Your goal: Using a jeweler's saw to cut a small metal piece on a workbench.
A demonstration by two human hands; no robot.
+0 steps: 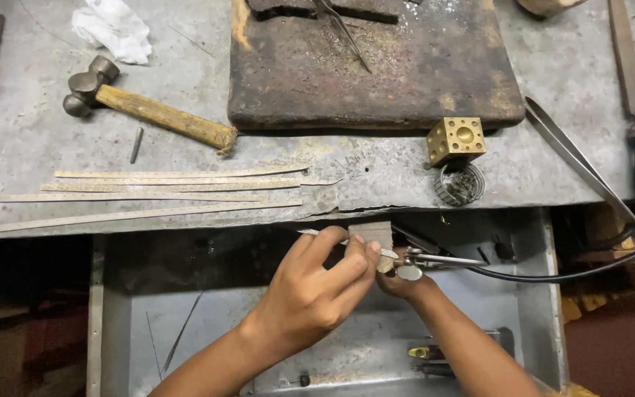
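Left hand: pinched shut on a thin metal strip, thumb and forefinger up near the wooden bench peg, the strip's free end poking out toward 9 o'clock.
Right hand: mostly hidden behind the left; it looks closed round a slim steel tool that points toward 3 o'clock, though just how the fingers sit on it I cannot tell.
Where the work is: right at the peg, at 6 o'clock from the dark scorched block, over the open metal drawer.
Doing it well, as I judge it: keep the strip flat against the peg so it cannot spring, hold close to the working point, and use short, light strokes.
Watch for: the black cable running off at 3 o'clock; it could tug on the tool hand.
Spare stock: four more long metal strips lie side by side on the bench top at 10 o'clock from the hands.
Also about: a ball-peen hammer at 11 o'clock, a brass dapping cube at 1 o'clock, and long tweezers at 2 o'clock.
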